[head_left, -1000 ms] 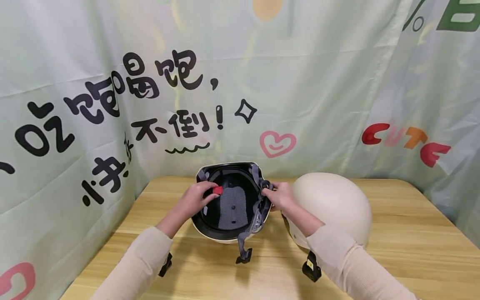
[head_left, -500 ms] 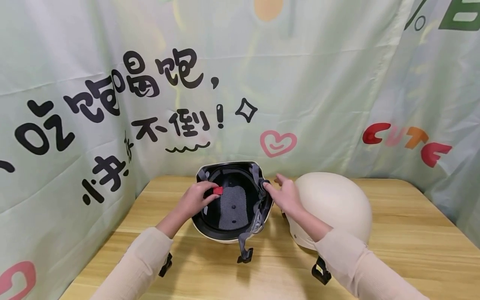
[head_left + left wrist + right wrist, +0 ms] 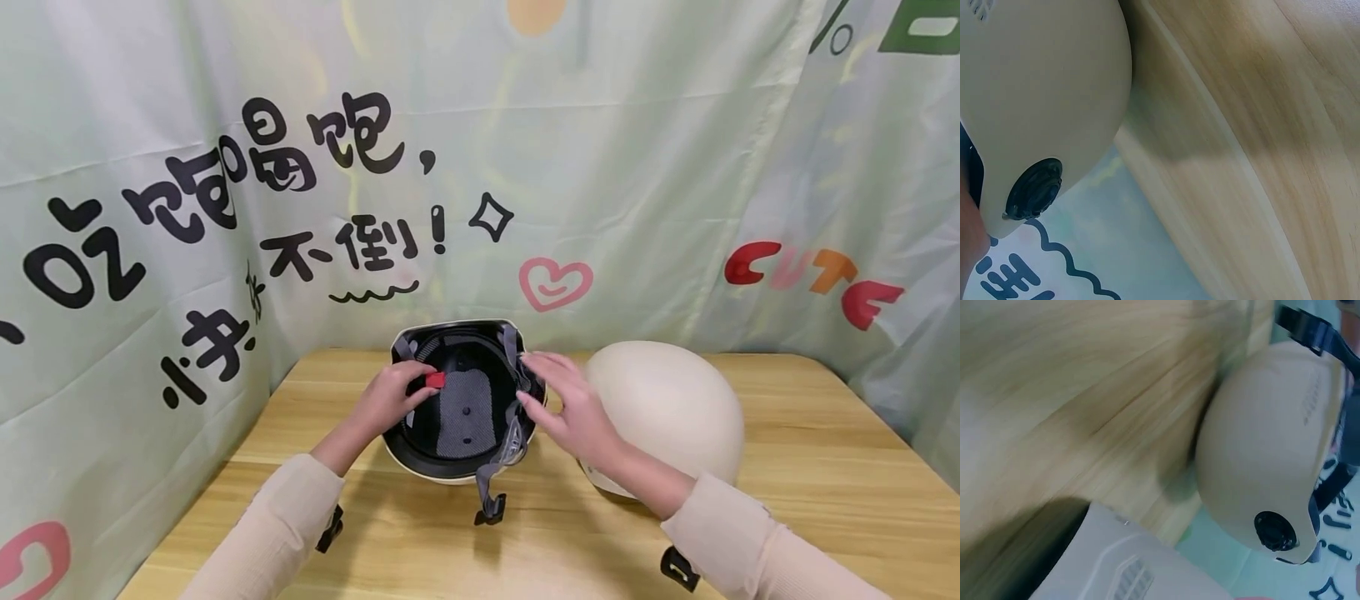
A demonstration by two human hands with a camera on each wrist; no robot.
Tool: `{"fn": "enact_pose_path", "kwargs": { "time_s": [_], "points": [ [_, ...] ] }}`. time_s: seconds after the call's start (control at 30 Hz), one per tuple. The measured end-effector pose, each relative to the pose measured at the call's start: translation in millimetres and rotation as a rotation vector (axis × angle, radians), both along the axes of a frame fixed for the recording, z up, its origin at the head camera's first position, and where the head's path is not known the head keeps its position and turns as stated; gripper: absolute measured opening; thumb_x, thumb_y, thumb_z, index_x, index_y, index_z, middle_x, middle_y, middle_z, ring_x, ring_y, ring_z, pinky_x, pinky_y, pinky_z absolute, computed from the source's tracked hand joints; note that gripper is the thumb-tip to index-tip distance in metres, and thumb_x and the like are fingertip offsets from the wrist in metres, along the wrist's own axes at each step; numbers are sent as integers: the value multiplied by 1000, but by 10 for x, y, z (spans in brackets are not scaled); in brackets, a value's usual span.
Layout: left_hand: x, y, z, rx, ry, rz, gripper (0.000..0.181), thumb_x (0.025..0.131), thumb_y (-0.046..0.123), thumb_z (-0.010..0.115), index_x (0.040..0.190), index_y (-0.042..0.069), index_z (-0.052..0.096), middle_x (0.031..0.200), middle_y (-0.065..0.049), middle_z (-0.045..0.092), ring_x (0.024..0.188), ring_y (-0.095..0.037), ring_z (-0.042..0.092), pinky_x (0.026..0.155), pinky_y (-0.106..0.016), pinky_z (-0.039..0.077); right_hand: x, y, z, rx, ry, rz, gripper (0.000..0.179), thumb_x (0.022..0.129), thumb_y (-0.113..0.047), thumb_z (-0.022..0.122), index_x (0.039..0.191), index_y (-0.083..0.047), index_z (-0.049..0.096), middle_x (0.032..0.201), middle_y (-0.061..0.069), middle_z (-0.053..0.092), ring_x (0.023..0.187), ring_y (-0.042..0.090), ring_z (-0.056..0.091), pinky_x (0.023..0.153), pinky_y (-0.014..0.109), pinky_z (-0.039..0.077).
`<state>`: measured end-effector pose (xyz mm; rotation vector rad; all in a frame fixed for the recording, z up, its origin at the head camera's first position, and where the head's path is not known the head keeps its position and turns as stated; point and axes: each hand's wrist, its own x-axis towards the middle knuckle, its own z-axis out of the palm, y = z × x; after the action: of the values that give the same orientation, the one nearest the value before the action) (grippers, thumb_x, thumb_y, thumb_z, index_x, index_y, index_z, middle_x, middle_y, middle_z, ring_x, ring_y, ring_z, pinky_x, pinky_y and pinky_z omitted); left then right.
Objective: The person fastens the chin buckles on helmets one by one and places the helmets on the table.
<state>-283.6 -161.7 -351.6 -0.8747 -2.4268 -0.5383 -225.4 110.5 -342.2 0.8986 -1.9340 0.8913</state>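
A cream helmet (image 3: 465,471) lies with its black-lined hollow turned toward me. At its left rim, my left hand (image 3: 386,398) reaches in and pinches a small red piece (image 3: 435,380) between thumb and fingers. My right hand (image 3: 573,408) is by the right rim, fingers parted and holding nothing, fingertips close to the grey strap (image 3: 513,446). That strap hangs over the front rim and ends in a black buckle (image 3: 491,509). The left wrist view shows the helmet's outer shell (image 3: 1047,81) with a round black fitting (image 3: 1034,189); the right wrist view has the same helmet (image 3: 1260,444).
A second cream helmet (image 3: 663,408) sits dome up just right of my right hand, partly behind my forearm. Both are on a wooden table (image 3: 817,467). A printed cloth (image 3: 645,167) hangs along the table's back and left edges. A black device (image 3: 678,569) shows under my right sleeve.
My right hand has let go of the dark strap part at the helmet's right rim, and its fingers have spread. Its forearm has shifted right. My left hand keeps its place.
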Motion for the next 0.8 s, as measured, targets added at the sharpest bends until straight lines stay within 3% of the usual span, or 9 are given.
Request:
{"fn": "enact_pose_path", "kwargs": {
  "time_s": [0.17, 0.33, 0.53, 0.8],
  "points": [
    [7, -11, 3, -14, -2, -4, 24, 77, 13, 74, 97, 1, 68, 95, -12, 70, 90, -25, 66, 80, -38, 54, 64, -16, -60, 138, 268, 83, 44, 96, -32, 48, 106, 9, 64, 108, 21, 65, 102, 34, 58, 106, 21, 36],
    [5, -13, 13, -21, 2, -2, 25, 77, 13, 74, 98, 1, 68, 96, -12, 70, 92, -25, 65, 82, -38, 53, 116, -40, -88, 213, 451, 123, 32, 94, -23, 53, 101, 6, 67, 100, 17, 69, 96, 31, 63, 98, 30, 46],
    [2, -12, 11, -24, 11, -2, 26, 76, 13, 75, 98, 1, 68, 95, -12, 70, 91, -25, 65, 82, -38, 53, 166, -42, -143, 348, 610, 187, 30, 93, -21, 53, 101, 5, 65, 103, 19, 68, 94, 29, 65, 88, 34, 51],
    [5, -7, 11, -43, 26, -15, 26, 77, 14, 74, 98, 1, 68, 94, -11, 70, 90, -25, 65, 81, -37, 53, 199, -40, -222, 599, 931, 170, 33, 95, -21, 47, 111, 3, 63, 104, 14, 69, 95, 23, 67, 82, 33, 55]
  ]
}}
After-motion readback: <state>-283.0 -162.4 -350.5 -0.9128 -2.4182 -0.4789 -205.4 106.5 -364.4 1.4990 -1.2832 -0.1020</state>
